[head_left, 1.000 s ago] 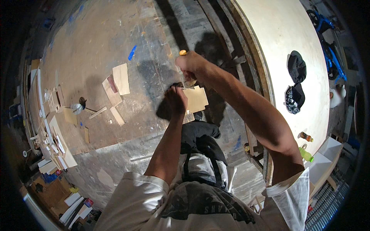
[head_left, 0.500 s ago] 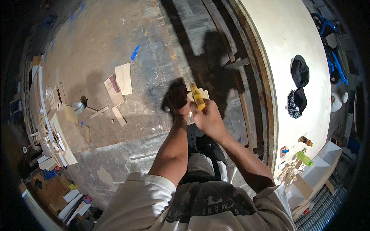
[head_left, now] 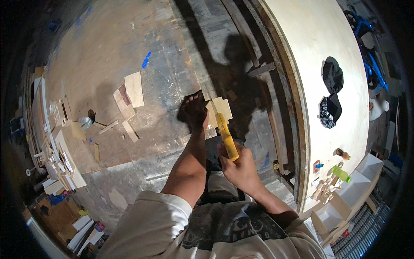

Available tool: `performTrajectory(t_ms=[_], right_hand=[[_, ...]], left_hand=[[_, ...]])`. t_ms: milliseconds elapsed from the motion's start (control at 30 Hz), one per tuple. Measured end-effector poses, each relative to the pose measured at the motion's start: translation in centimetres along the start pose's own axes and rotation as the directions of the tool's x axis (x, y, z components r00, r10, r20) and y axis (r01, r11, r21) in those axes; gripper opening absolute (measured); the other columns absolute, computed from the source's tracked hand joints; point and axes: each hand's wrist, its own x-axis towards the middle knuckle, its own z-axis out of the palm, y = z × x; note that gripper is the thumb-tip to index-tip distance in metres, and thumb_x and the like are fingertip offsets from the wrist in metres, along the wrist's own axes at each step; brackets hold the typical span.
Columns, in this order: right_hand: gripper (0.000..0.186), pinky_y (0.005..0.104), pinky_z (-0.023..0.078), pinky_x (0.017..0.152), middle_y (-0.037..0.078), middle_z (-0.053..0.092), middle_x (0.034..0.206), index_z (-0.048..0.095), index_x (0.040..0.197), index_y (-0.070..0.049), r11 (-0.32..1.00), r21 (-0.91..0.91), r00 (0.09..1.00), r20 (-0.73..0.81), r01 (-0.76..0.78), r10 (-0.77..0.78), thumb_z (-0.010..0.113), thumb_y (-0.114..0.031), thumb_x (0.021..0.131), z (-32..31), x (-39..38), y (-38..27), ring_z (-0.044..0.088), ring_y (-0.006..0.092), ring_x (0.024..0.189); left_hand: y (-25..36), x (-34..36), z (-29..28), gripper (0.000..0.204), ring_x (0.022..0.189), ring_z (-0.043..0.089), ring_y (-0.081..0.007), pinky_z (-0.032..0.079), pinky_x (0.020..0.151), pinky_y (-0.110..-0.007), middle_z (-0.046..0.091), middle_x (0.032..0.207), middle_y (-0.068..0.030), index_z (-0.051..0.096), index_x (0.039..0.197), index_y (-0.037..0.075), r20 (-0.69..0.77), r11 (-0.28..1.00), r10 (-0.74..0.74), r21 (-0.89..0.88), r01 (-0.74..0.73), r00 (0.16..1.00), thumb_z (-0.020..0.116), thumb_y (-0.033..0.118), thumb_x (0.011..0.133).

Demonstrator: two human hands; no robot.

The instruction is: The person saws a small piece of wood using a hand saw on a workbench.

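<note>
My left hand (head_left: 193, 113), in a dark glove, grips a small pale plywood piece (head_left: 221, 108) held over the floor in front of my knees. My right hand (head_left: 241, 167) is closed around a yellow tool handle (head_left: 227, 137). The handle points up and away from me, and its front end meets the plywood piece's lower edge. The tool's blade is hard to make out against the wood. Both forearms come up from the lower edge, the left one in a white sleeve.
A large round plywood tabletop (head_left: 319, 39) curves along the right, with two dark cloth items (head_left: 331, 77) on it. Near its edge stand a green bottle (head_left: 340, 173) and white boxes (head_left: 358, 192). Wood offcuts (head_left: 133, 88) lie on the floor. Stacked wood parts (head_left: 56, 142) line the left.
My right hand, raised past the plywood piece a second ago, has drawn back toward my body with the yellow tool. My left hand has kept hold of the piece.
</note>
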Motion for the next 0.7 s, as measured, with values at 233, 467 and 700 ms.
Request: performTrajectory(t_ms=[233,467,700], right_hand=[[0.041,0.0285,0.045,0.051,0.009,0.057,0.065,0.049,0.105,0.008,0.997,-0.057,0.999,-0.022,-0.044,0.042,0.064,-0.026,0.09,-1.7,4.8,-4.8,0.057,0.012,0.058],[0.031,0.0335,0.042,0.043,0.013,0.059,0.067,0.056,0.084,0.011,0.988,-0.005,0.933,0.329,-0.152,0.145,0.058,-0.02,0.085,-4.5,12.7,-8.2,0.057,0.0148,0.054],[0.028,0.0292,0.032,0.037,0.003,0.041,0.048,0.045,0.062,-0.002,0.945,0.204,0.947,0.247,-0.256,0.203,0.055,-0.011,0.086,-3.3,14.7,-9.8,0.04,0.0107,0.039]], left_hand=[[-0.4,1.0,-0.2,0.038,0.104,0.052,-0.0326,0.039,0.09,-0.048,0.056,0.106,-0.0145,0.055,0.109,0.009,-0.107,0.984,-0.024,-0.177,0.005,0.994,0.062,0.012,0.071],[-0.3,1.3,-0.6,0.025,0.093,0.055,-0.0294,0.04,0.082,-0.042,0.057,0.098,-0.0114,0.057,0.102,0.01,-0.049,0.997,0.032,-0.065,-0.035,0.998,0.056,0.014,0.077],[0.0,1.6,-1.1,0.014,0.083,0.055,-0.0325,0.04,0.079,-0.046,0.058,0.085,-0.0134,0.059,0.092,0.008,-0.153,0.994,0.065,-0.082,-0.078,0.986,0.056,0.013,0.079]])
